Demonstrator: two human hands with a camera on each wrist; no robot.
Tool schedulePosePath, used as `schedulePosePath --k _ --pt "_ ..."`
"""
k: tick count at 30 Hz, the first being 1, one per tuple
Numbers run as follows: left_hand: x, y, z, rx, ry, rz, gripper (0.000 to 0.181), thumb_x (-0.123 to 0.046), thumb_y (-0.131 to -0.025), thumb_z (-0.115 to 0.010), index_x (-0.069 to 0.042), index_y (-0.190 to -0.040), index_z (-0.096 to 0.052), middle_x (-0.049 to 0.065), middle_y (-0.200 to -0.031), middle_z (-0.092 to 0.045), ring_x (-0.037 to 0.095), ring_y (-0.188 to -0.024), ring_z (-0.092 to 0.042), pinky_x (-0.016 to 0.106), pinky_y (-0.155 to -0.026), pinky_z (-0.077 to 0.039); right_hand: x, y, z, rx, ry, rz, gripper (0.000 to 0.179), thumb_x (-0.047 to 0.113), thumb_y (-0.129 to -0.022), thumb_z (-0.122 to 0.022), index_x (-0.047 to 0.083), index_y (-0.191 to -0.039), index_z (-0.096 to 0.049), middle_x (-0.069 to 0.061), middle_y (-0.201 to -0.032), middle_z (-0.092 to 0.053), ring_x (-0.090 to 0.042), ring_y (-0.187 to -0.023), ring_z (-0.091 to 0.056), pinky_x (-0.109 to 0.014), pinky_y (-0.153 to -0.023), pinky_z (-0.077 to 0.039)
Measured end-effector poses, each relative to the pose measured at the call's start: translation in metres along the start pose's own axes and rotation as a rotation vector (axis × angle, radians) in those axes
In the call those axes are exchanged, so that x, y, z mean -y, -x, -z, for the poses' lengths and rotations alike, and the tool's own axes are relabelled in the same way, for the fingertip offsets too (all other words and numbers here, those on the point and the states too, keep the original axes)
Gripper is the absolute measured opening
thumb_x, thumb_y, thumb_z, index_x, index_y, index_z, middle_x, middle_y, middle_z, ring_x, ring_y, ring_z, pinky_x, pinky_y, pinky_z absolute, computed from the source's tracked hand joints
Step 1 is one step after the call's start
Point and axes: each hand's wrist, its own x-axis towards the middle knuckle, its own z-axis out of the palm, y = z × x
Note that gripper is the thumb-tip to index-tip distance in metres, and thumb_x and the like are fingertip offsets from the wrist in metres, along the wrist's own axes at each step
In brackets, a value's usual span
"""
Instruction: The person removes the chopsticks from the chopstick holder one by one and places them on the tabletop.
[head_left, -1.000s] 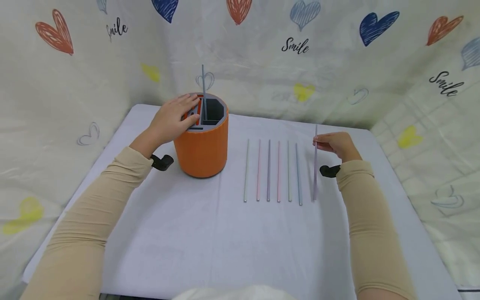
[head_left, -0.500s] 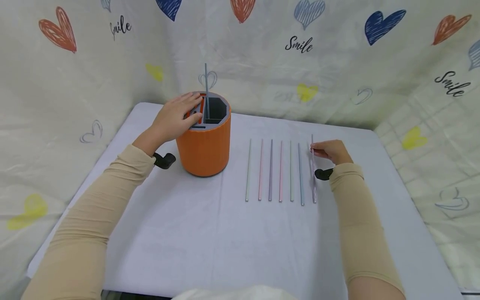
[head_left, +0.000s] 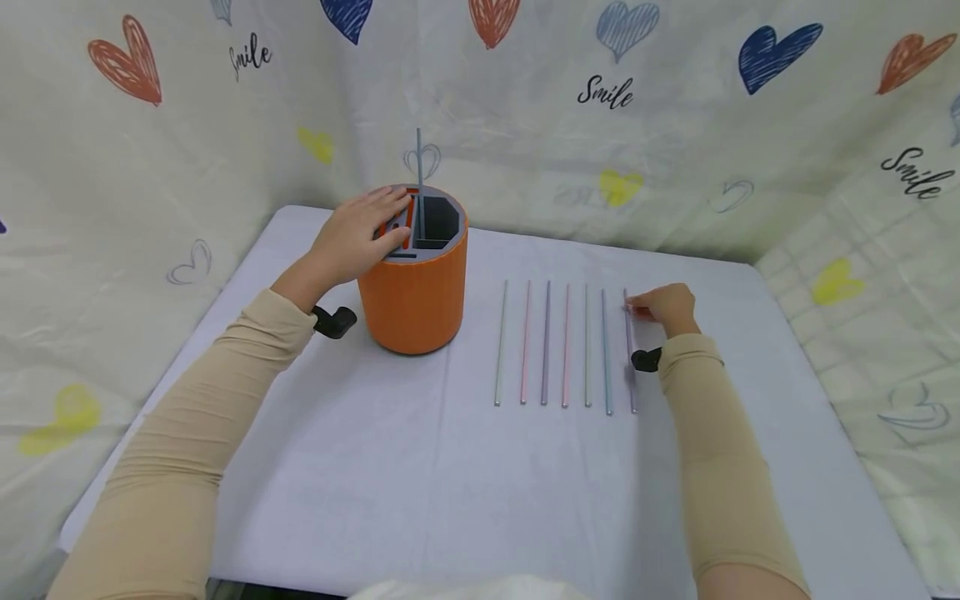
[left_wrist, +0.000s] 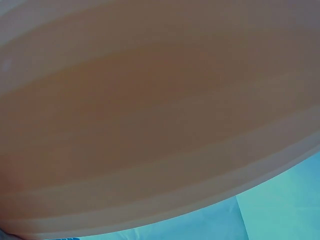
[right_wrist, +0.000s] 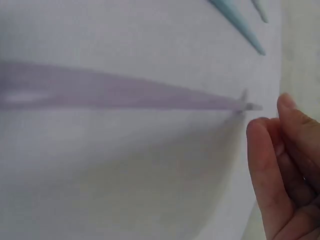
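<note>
My left hand (head_left: pixel 356 236) rests with loosely spread fingers on the top of a round orange organizer (head_left: pixel 412 308), over its grey divided insert. The organizer's wall (left_wrist: pixel 150 115) fills most of the left wrist view. A thin grey-blue stick (head_left: pixel 420 162) stands upright in it, beside a dark open compartment. At the right, a thin purple stick (head_left: pixel 629 350) lies on the white table. My right hand (head_left: pixel 666 307) is at its far end; in the right wrist view the fingertips (right_wrist: pixel 257 130) are just off the purple stick's tip (right_wrist: pixel 250 106), with nothing between them.
Left of the purple stick several thin sticks lie side by side: a blue one (head_left: pixel 607 354), green ones, pink ones and another purple one (head_left: pixel 546 346). The white cloth-covered table (head_left: pixel 420 492) is backed by a curtain (head_left: pixel 525 158) printed with hearts.
My right hand has lowered the purple stick onto the table, at the right end of the row, and let go of it. The left hand has stayed on the organizer.
</note>
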Motion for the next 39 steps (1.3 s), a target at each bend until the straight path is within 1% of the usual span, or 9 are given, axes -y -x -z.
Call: schedulePosePath --k 2,5,7,10,15,20,29,34,39 --pt "-0.001 -0.001 0.000 -0.002 0.003 -0.004 0.057 -0.039 -0.098 -0.037 -0.009 -0.146 -0.028 0.006 -0.154 -0.023 0.024 -0.144 -0.015 0.040 -0.118 -0.010 0.012 0.007 0.001 -0.035 -0.109 0.036 0.043 0.020 -0.081 -0.072 -0.007 -0.113 -0.063 0.013 -0.047 -0.060 0.000 -0.050 -0.062 -0.029 -0.085 -0.054" --pt "-0.001 -0.001 0.000 0.001 0.005 -0.005 0.057 -0.038 -0.098 -0.037 -0.009 -0.146 -0.028 0.007 -0.154 -0.023 0.024 -0.144 -0.015 0.040 -0.118 -0.011 0.040 0.021 -0.005 -0.042 -0.345 0.112 0.038 0.008 -0.081 -0.070 -0.009 -0.114 -0.062 0.012 -0.055 -0.065 -0.004 -0.058 -0.067 -0.022 -0.069 -0.057" --pt "0.000 -0.001 0.000 0.004 0.006 -0.005 0.057 -0.038 -0.098 -0.037 -0.008 -0.146 -0.028 0.008 -0.154 -0.022 0.024 -0.144 -0.015 0.040 -0.118 -0.011 0.064 0.033 -0.012 -0.033 -0.413 0.172 0.040 0.007 -0.081 -0.070 -0.011 -0.115 -0.060 0.011 -0.059 -0.066 -0.006 -0.062 -0.068 -0.019 -0.065 -0.056" --pt "0.002 -0.001 0.001 0.013 0.003 -0.006 0.057 -0.038 -0.098 -0.036 -0.008 -0.146 -0.027 0.007 -0.154 -0.022 0.024 -0.144 -0.014 0.040 -0.118 -0.010 0.105 0.051 -0.022 0.009 -0.466 0.229 0.039 0.009 -0.079 -0.071 -0.007 -0.114 -0.063 0.007 -0.067 -0.068 -0.007 -0.067 -0.069 -0.021 -0.069 -0.057" --pt "0.003 0.000 0.004 0.020 0.002 -0.010 0.058 -0.038 -0.098 -0.034 -0.008 -0.147 -0.026 0.007 -0.154 -0.021 0.024 -0.144 -0.014 0.041 -0.118 -0.010 0.167 0.078 -0.042 0.096 -0.501 0.296 0.033 0.013 -0.076 -0.075 0.000 -0.106 -0.070 -0.002 -0.082 -0.070 -0.012 -0.075 -0.069 -0.028 -0.080 -0.055" --pt "0.003 0.000 0.003 0.019 -0.008 -0.005 0.059 -0.039 -0.098 -0.036 -0.008 -0.147 -0.026 0.006 -0.154 -0.022 0.024 -0.144 -0.014 0.042 -0.118 -0.010 0.208 0.102 -0.066 0.179 -0.501 0.366 0.035 0.017 -0.075 -0.076 0.002 -0.105 -0.071 -0.007 -0.095 -0.070 -0.014 -0.083 -0.068 -0.030 -0.085 -0.054" --pt "0.000 0.000 0.004 0.020 -0.034 0.010 0.058 -0.040 -0.098 -0.036 -0.009 -0.147 -0.026 0.005 -0.154 -0.022 0.024 -0.144 -0.014 0.042 -0.118 -0.010 0.252 0.132 -0.106 0.290 -0.548 0.486 0.031 0.015 -0.077 -0.075 0.005 -0.106 -0.071 -0.009 -0.106 -0.070 -0.015 -0.090 -0.069 -0.026 -0.083 -0.055" --pt "-0.001 -0.001 0.005 0.013 -0.020 0.004 0.058 -0.039 -0.098 -0.037 -0.008 -0.147 -0.027 0.006 -0.154 -0.023 0.025 -0.143 -0.015 0.042 -0.118 -0.010 0.270 0.146 -0.122 0.335 -0.494 0.546 0.032 0.017 -0.077 -0.074 0.005 -0.107 -0.071 -0.008 -0.110 -0.068 -0.014 -0.094 -0.068 -0.024 -0.083 -0.054" --pt "-0.002 0.001 0.004 0.012 -0.007 -0.008 0.058 -0.038 -0.098 -0.036 -0.007 -0.146 -0.027 0.007 -0.154 -0.022 0.025 -0.143 -0.015 0.042 -0.118 -0.010 0.280 0.157 -0.133 0.317 -0.436 0.558 0.033 0.019 -0.077 -0.075 0.007 -0.108 -0.071 -0.005 -0.114 -0.066 -0.012 -0.095 -0.067 -0.021 -0.082 -0.054"
